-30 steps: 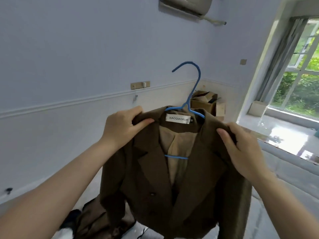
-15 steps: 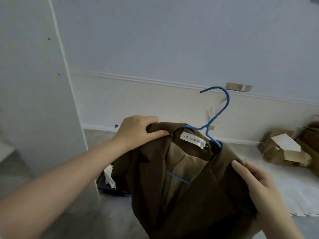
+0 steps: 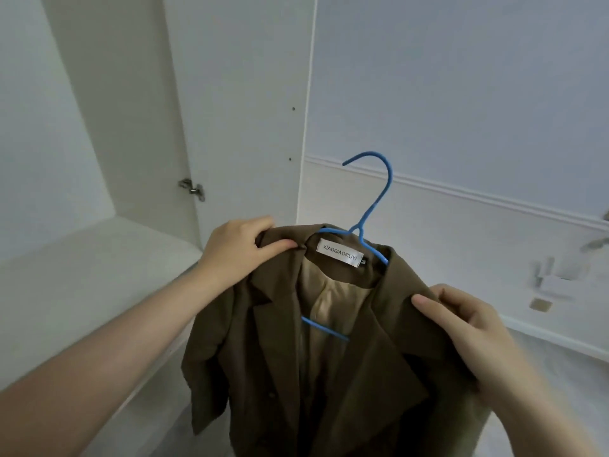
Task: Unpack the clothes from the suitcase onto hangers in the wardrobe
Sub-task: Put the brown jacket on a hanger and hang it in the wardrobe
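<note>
You are holding the jacket (image 3: 329, 351) on its blue hanger (image 3: 369, 206) before the open wardrobe (image 3: 230, 94). Your left hand (image 3: 240, 249) is pinching one shoulder, your right hand (image 3: 471, 328) the other. A hinge (image 3: 192, 189) is showing far left; the jacket's hem is running out of frame.

Bedroom: open white wardrobe (image 3: 237, 94), pale dado-railed wall (image 3: 461, 94).

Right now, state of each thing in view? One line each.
Jacket: on the hanger, front open, held up in the air.
Hanger: inside the jacket's shoulders, hook free, not on any rail.
Left hand: gripping the jacket's shoulder.
Right hand: gripping the jacket's other shoulder.
Wardrobe: open, hinge exposed, no rail or clothes visible inside.
</note>
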A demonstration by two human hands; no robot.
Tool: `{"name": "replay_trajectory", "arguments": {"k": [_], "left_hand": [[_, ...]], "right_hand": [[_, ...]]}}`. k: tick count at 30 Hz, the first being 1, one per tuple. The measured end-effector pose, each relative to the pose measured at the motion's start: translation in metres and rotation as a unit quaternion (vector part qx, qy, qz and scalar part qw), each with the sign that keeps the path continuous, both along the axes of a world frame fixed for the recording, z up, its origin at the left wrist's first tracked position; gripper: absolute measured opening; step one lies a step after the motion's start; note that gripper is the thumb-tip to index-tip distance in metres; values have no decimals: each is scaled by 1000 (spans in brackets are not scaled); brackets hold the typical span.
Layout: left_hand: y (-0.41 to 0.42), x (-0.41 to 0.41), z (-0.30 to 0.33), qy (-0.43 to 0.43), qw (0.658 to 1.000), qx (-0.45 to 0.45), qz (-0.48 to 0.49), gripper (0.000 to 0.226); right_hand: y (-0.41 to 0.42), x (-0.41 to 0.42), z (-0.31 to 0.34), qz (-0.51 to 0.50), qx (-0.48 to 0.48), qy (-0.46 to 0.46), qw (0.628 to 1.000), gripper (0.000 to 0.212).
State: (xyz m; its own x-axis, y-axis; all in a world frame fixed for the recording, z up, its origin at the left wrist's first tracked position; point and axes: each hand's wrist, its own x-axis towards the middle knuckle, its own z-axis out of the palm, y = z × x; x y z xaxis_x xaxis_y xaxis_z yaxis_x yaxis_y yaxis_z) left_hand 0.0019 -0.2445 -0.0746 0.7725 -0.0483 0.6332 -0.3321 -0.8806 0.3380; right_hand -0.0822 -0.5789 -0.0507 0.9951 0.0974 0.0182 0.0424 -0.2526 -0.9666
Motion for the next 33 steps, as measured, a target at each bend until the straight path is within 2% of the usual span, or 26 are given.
{"name": "replay_trajectory", "arguments": {"k": [3,8,11,14,16,19,24,30,33], "left_hand": [[51,1,5,-15,998,-2,54,54],[128,18,9,-30,993,-41,105,55],[160,29,16,-69,987,-62,130,49],[185,35,25,-108,980,-54,156,44],[203,41,31,-115,978,-48,169,42],[222,56,36,-110,975,-49,186,41],[247,89,43,-105,969,-93,202,41],[244,118,58,-154,954,-158,203,41],[244,128,64,-162,947,-173,216,42]], "right_hand": [[45,16,5,40,14,7,999,12],[120,40,16,91,-1,6,996,12],[157,63,21,92,-57,-35,993,22],[186,84,26,117,-91,-65,987,48],[207,99,30,129,-89,-93,983,56],[235,128,38,130,-36,-109,985,48],[265,179,50,147,92,-54,983,39],[283,244,74,216,146,-30,965,22],[302,273,87,231,166,-34,958,26]]}}
